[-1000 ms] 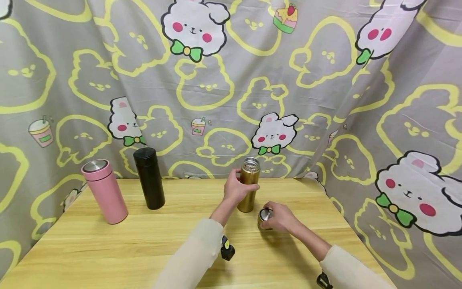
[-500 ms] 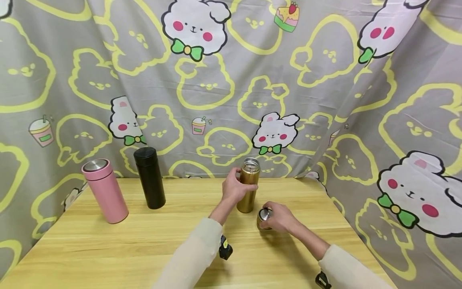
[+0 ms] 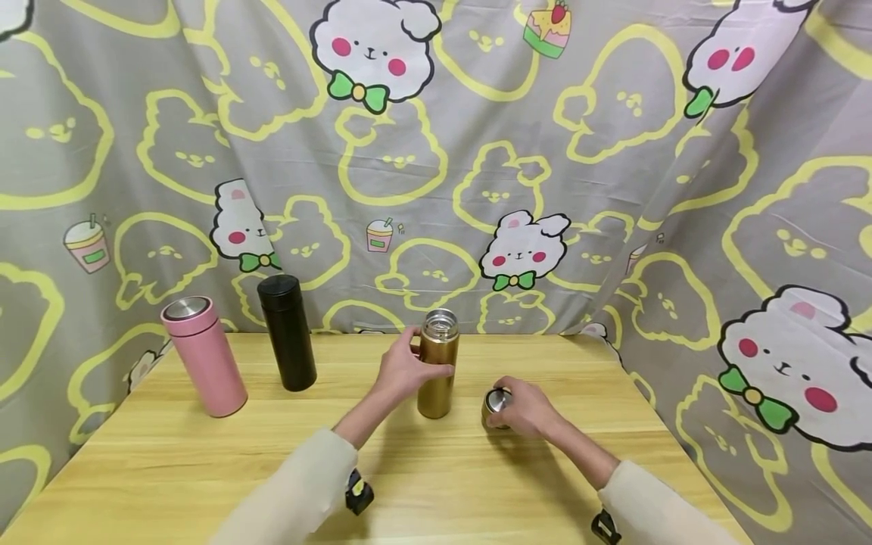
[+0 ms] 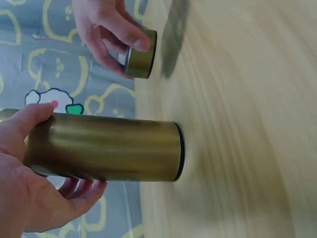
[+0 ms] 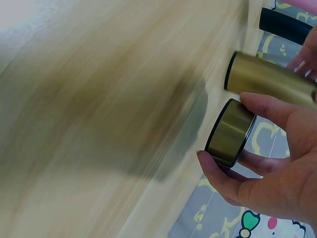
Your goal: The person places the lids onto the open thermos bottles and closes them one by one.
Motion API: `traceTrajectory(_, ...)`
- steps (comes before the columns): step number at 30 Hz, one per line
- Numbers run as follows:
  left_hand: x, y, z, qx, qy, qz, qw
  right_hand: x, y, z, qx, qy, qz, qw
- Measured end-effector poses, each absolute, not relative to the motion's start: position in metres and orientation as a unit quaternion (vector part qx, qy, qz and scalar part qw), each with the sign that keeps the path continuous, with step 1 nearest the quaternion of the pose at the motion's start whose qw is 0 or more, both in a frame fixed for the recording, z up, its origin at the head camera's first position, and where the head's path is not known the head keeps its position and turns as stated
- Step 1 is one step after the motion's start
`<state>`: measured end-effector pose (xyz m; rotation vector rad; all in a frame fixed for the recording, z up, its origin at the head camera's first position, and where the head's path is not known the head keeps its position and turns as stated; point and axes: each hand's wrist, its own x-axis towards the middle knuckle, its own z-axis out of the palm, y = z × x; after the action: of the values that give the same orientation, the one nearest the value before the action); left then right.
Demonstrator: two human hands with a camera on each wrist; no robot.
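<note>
two hands, each clamped on one thing: the left hand (image 3: 406, 371) grips the one gold bottle (image 3: 436, 393), the right hand (image 3: 524, 409) pinches the one gold lid (image 3: 497, 403); the lid is just beside the bottle, apart from it, low over the counter (image 3: 436, 484), its silver top facing up; whether bottle or lid touches the wood, i cannot tell; the gold bottle is upright, its silver mouth uncovered; well off to the left stand two more bottles, one black bottle (image 3: 289, 337) and one pink bottle (image 3: 207, 359), both with their tops on, three bottles in all;

the counter is pale yellow wood with long grain, and the hands' shadows fall on it; behind and to the sides hangs a grey curtain (image 3: 388, 166) printed with white bunnies and yellow outlines;

the left thumb lies across the bottle's near side, fingers round the other; the right thumb and fingers hold the lid's wall from opposite sides; both forearms reach forward from cream sleeves (image 3: 293, 492).
</note>
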<state>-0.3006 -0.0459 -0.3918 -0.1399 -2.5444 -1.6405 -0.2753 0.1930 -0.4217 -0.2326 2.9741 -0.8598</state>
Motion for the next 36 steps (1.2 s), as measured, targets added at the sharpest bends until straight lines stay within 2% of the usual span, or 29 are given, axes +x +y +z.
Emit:
traceTrajectory(8,-0.293,-0.07,-0.391,-0.057,-0.836,-0.545,0.04,-0.274,0.192,-0.421,-0.076,0.954,-0.291,0.009)
traceTrajectory(15,-0.293,-0.07,-0.387,-0.06,-0.822,-0.566,0.034,-0.274,0.192,-0.422,-0.077,0.951,-0.3,0.003)
traceTrajectory(21,-0.291,-0.069,-0.387,-0.04,-0.814,-0.577,0.052,-0.274,0.188,-0.421,-0.082,0.951,-0.297,-0.002)
traceTrajectory(36,-0.297,-0.07,-0.401,-0.051,-0.791,-0.607,0.056,-0.273,0.186,-0.413,-0.082,0.948,-0.306,0.005)
